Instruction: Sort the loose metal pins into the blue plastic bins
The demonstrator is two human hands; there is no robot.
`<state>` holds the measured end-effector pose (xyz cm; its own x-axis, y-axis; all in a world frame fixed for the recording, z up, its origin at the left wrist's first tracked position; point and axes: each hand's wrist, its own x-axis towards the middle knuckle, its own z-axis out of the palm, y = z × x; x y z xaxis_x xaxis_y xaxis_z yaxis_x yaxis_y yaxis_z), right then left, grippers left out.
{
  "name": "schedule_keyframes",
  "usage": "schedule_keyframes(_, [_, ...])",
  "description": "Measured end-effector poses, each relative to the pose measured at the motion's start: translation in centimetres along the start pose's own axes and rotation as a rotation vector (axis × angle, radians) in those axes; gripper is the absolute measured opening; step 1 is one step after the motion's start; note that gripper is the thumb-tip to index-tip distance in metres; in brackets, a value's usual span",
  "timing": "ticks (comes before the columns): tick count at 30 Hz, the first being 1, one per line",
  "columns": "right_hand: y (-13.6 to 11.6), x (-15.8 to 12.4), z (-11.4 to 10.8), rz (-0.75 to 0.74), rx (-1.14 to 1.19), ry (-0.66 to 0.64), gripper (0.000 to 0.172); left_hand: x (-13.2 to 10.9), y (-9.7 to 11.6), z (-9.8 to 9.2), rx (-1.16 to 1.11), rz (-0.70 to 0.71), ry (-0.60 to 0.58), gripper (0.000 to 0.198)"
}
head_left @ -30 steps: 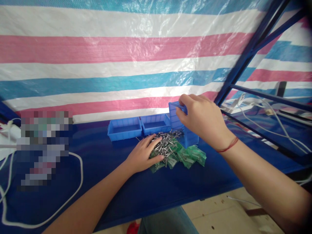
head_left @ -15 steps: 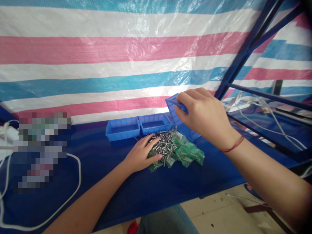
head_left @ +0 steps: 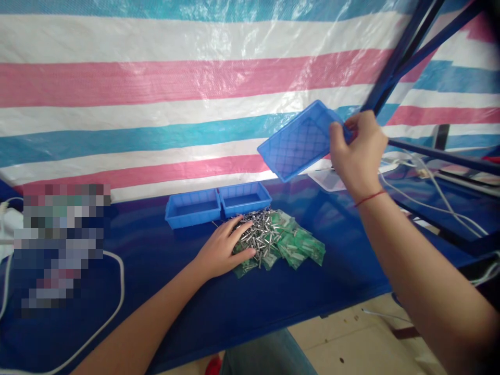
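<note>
On my remote feed the held-up tray looks like thin, see-through blue plastic with a faint grid in it, and the two trays on the table seem like the same stuff with ribbed walls. The little pins are bright, shiny metal. I'd call the green packets crinkly plastic film, kinda glossy. That table is smooth with a soft sheen. The striped sheet reads to me as woven plastic, wrinkled and super shiny in spots. Jeans are matt denim, and the white cable looks like smooth plastic.
</note>
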<state>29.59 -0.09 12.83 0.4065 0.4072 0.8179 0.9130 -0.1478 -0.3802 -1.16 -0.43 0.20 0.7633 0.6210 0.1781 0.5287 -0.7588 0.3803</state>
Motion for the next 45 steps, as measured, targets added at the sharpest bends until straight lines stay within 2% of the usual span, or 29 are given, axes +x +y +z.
schedule_keyframes(1, [1.4, -0.1, 1.5, 0.159, -0.005, -0.054, 0.027, 0.0, 0.0, 0.0, 0.000, -0.002, 0.002, 0.066])
schedule_keyframes(2, [2.6, -0.5, 2.9, 0.230, -0.011, -0.090, 0.028, 0.0, 0.0, -0.1, 0.001, -0.003, 0.003, 0.065])
schedule_keyframes(5, [5.6, -2.7, 6.7, 0.350, -0.020, -0.176, 0.029, 0.0, 0.0, -0.2, 0.007, -0.009, -0.001, 0.065])
schedule_keyframes(8, [7.5, -4.9, 9.2, 0.398, -0.024, -0.286, 0.027, 0.1, 0.1, -0.4, 0.022, -0.018, -0.012, 0.063])
schedule_keyframes(12, [9.4, -5.8, 10.7, 0.385, -0.036, -0.448, 0.026, 0.3, 0.1, -0.4, 0.044, -0.030, -0.025, 0.063])
schedule_keyframes(16, [10.5, -5.3, 10.8, 0.344, -0.046, -0.589, 0.027, 0.5, -0.1, -0.1, 0.065, -0.033, -0.035, 0.062])
schedule_keyframes(20, [10.6, -5.0, 10.3, 0.313, -0.055, -0.647, 0.028, 0.5, -0.2, -0.1, 0.075, -0.035, -0.037, 0.061])
schedule_keyframes(41, [10.2, -4.8, 9.1, 0.201, -0.105, -0.703, 0.032, 0.7, 0.2, -0.2, 0.084, -0.040, -0.039, 0.060])
schedule_keyframes(45, [9.7, -4.5, 8.3, 0.176, -0.112, -0.677, 0.031, 0.7, 0.2, -0.2, 0.083, -0.040, -0.046, 0.060])
